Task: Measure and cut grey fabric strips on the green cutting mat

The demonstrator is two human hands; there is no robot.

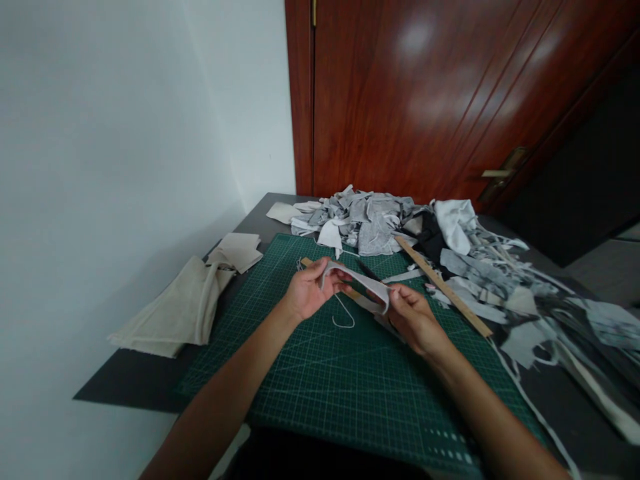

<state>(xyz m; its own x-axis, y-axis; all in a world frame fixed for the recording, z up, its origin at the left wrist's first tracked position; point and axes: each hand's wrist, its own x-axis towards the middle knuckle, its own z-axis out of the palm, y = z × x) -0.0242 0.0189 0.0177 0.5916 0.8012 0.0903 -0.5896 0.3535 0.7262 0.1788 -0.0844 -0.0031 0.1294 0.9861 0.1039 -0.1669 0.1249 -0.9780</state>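
Between my two hands a light grey fabric strip (pixel 359 279) is stretched, curved along its length, above the green cutting mat (pixel 320 380). My left hand (pixel 311 291) pinches its left end between thumb and fingers. At the other end my right hand (pixel 414 319) grips it, thumb on top. A dark pointed blade-like thing (pixel 367 270) shows just behind the strip, partly hidden. Beneath the hands lies a flat tan piece (pixel 361 301), mostly covered. A thin pale cord (pixel 344 325) curls on the mat below the strip.
A heap of grey and white fabric scraps (pixel 377 223) lies at the back. A wooden ruler (pixel 445 287) slants across the mat's right side, with more scraps (pixel 523 300) beyond it. Folded beige cloth (pixel 175 303) rests at the left edge by the wall. A brown door (pixel 400 100) stands behind.
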